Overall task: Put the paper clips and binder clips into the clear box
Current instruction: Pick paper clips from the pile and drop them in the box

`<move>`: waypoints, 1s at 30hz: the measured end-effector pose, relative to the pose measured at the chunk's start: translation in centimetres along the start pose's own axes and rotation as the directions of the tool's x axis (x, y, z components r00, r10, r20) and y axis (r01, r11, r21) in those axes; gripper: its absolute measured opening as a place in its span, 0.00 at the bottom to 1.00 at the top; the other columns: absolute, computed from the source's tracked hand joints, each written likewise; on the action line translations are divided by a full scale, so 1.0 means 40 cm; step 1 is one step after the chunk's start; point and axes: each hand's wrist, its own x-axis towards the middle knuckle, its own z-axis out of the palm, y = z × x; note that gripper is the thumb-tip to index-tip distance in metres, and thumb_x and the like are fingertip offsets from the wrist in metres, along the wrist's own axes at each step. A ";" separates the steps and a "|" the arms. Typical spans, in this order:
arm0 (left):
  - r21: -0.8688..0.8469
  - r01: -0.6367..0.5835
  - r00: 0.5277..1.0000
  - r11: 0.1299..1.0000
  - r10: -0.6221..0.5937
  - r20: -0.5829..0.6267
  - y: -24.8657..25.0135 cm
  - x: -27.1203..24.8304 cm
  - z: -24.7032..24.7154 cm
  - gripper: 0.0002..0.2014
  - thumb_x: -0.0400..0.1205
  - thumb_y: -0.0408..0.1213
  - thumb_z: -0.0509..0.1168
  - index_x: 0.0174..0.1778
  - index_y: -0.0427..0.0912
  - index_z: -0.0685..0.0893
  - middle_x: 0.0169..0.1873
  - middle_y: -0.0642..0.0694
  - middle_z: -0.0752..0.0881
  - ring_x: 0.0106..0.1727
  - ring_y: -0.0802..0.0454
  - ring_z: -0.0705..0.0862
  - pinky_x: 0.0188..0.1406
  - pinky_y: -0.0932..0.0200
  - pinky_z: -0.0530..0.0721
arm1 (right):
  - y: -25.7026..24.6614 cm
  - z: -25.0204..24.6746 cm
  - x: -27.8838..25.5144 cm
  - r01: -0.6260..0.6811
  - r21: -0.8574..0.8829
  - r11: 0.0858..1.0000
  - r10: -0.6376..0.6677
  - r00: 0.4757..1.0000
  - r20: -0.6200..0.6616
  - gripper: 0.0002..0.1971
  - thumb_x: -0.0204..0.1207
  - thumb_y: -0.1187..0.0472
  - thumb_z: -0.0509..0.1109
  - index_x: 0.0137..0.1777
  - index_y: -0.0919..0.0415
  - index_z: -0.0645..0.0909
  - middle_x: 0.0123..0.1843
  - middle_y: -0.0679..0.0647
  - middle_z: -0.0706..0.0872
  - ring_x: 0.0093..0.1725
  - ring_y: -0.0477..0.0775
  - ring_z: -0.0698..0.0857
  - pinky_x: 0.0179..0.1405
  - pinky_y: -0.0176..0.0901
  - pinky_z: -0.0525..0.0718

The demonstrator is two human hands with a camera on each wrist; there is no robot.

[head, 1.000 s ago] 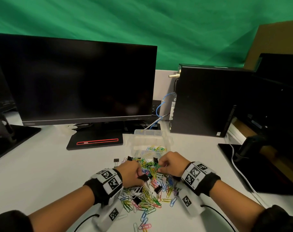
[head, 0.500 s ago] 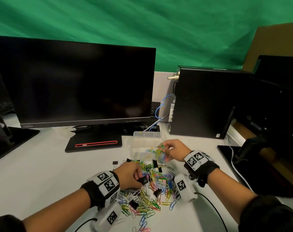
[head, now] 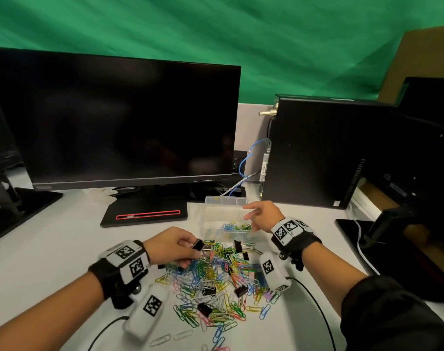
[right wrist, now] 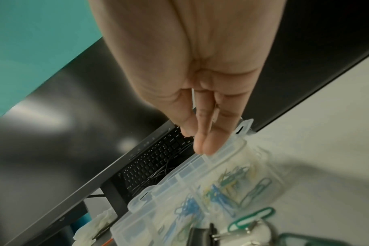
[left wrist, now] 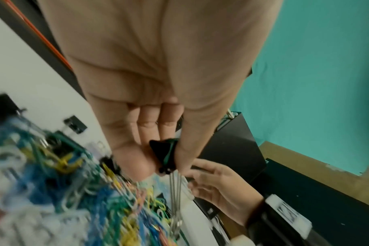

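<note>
- Head view: my left hand pinches a black binder clip above the paper clip pile at the desk's near edge.
- My right hand, fingers spread, hovers over the clear box toward the back edge, some paper clips inside.

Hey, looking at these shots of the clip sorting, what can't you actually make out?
- Clip pile: motion-blurred in the left wrist view.
- Clear box: its compartments blur in the head view.
- Left hand: the binder clip it pinches also traps a green strand, unidentifiable.
- Right hand: palm unseen.
</note>
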 end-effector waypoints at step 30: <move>0.748 -0.101 0.994 0.656 0.033 0.105 -0.003 -0.046 0.032 0.33 0.74 0.39 0.73 0.74 0.56 0.68 0.61 0.51 0.72 0.54 0.56 0.76 0.55 0.66 0.75 | 0.040 0.001 -0.265 0.327 -0.618 0.715 -0.052 0.906 0.419 0.36 0.62 0.54 0.81 0.71 0.51 0.73 0.55 0.51 0.80 0.51 0.51 0.78 0.52 0.42 0.78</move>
